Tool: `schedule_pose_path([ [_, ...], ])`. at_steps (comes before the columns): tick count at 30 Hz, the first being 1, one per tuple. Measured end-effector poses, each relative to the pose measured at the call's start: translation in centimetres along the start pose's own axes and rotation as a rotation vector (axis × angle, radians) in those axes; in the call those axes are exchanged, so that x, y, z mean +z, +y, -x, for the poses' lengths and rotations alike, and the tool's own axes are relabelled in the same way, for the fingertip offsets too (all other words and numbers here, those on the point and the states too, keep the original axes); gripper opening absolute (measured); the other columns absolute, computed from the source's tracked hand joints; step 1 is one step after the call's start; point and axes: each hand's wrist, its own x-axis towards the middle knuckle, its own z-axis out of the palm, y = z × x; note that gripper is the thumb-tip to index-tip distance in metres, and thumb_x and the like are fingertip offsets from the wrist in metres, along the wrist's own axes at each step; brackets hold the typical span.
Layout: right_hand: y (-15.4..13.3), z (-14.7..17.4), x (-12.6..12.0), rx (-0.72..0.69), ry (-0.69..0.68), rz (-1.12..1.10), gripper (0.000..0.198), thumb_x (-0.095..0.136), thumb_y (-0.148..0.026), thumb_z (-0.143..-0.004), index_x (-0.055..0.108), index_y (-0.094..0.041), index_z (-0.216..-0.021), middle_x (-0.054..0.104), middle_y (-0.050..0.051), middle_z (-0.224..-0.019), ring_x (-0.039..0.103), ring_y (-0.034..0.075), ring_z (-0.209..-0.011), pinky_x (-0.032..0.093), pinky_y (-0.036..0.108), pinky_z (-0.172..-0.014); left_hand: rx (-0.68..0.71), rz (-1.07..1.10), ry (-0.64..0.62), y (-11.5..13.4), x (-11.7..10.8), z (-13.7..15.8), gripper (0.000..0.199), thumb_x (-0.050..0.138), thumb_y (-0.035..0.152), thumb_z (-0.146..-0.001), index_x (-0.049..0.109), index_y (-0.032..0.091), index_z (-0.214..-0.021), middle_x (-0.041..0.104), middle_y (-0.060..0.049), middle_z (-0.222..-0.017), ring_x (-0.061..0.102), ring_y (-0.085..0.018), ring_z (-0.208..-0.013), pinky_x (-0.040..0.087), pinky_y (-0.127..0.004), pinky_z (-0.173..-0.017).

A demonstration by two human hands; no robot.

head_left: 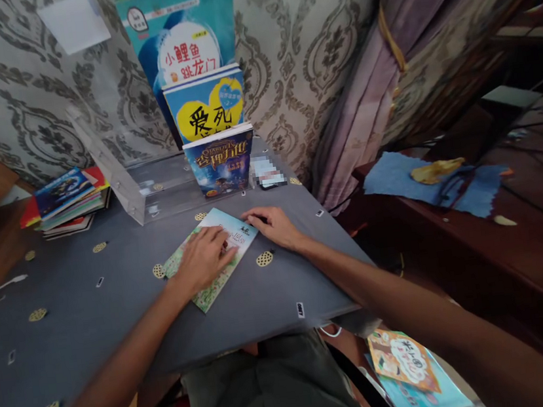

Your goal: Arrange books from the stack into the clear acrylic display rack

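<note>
Green and pale blue, the booklet [239,237] lies askew on the desk [134,293] beneath the left grip [203,257], which rests flat and unclenched on its cover. The right grip [277,227], fingers bent, is at its far right corner; whether it pinches that edge, I cannot tell. Desk room spreads widely left; beyond both grips stands a dark-blue book [222,168].

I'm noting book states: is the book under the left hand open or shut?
Shut: the book lies flat under the left hand, its cover with printed title facing up.
</note>
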Motion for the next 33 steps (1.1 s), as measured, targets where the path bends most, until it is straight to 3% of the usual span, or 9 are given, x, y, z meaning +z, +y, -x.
schedule_pose_path([
  [4,0.3,0.0,-0.2,0.002,0.014,-0.088,0.027,0.051,-0.022,-0.095,0.074,-0.016,-0.108,0.079,0.006,-0.093,0.073,0.021,-0.086,0.054,0.032,-0.081,-0.069,-0.176,-0.049,4.1,-0.3,-1.1,0.037,0.058,0.044,-0.095,0.063,0.013,-0.115,0.066,-0.016,-0.118,0.06,-0.033,-0.112,0.054,-0.047,-0.089],
  [7,0.4,0.2,-0.4,0.021,0.028,-0.157,0.026,0.051,-0.02,-0.095,0.074,-0.016,-0.108,0.079,0.006,-0.091,0.073,0.02,-0.085,0.054,0.031,-0.08,-0.09,-0.243,-0.083,5.1,-0.2,-1.5,0.028,0.055,0.035,-0.098,0.064,0.013,-0.11,0.068,-0.015,-0.113,0.063,-0.032,-0.108,0.056,-0.045,-0.084],
  [12,0.8,-0.1,-1.0,0.049,0.021,-0.182,0.025,0.053,-0.018,-0.095,0.073,-0.017,-0.108,0.078,0.004,-0.085,0.073,0.018,-0.083,0.053,0.029,-0.079,-0.074,-0.244,-0.007,5.0,0.5,-1.7,0.025,0.049,0.025,-0.099,0.066,0.013,-0.112,0.069,-0.016,-0.123,0.066,-0.03,-0.112,0.056,-0.042,-0.088],
  [21,0.4,-0.4,-1.9,0.026,0.001,-0.124,0.026,0.05,-0.025,-0.098,0.074,-0.016,-0.104,0.077,0.004,-0.081,0.069,0.017,-0.076,0.047,0.027,-0.071,0.036,-0.269,0.168,4.4,1.8,-1.6,0.027,0.047,0.023,-0.099,0.07,0.01,-0.105,0.074,-0.016,-0.116,0.07,-0.031,-0.106,0.059,-0.042,-0.084],
  [29,-0.9,0.4,-3.2,0.022,0.099,-0.121,0.03,0.048,-0.032,-0.099,0.073,-0.016,-0.104,0.076,0.003,-0.078,0.062,0.015,-0.068,0.041,0.027,-0.065,0.04,-0.275,0.175,4.4,2.4,-1.4,0.03,0.046,0.023,-0.099,0.069,0.007,-0.109,0.072,-0.02,-0.119,0.069,-0.034,-0.111,0.059,-0.045,-0.086],
  [33,-1.0,0.6,-3.7,-0.043,-0.032,-0.089,0.034,0.046,-0.036,-0.1,0.073,-0.016,-0.094,0.073,0.003,-0.074,0.059,0.015,-0.066,0.039,0.027,-0.063,0.038,-0.268,0.166,4.3,2.5,-1.3,0.031,0.048,0.025,-0.098,0.069,0.006,-0.111,0.072,-0.021,-0.121,0.068,-0.035,-0.113,0.059,-0.045,-0.089],
])
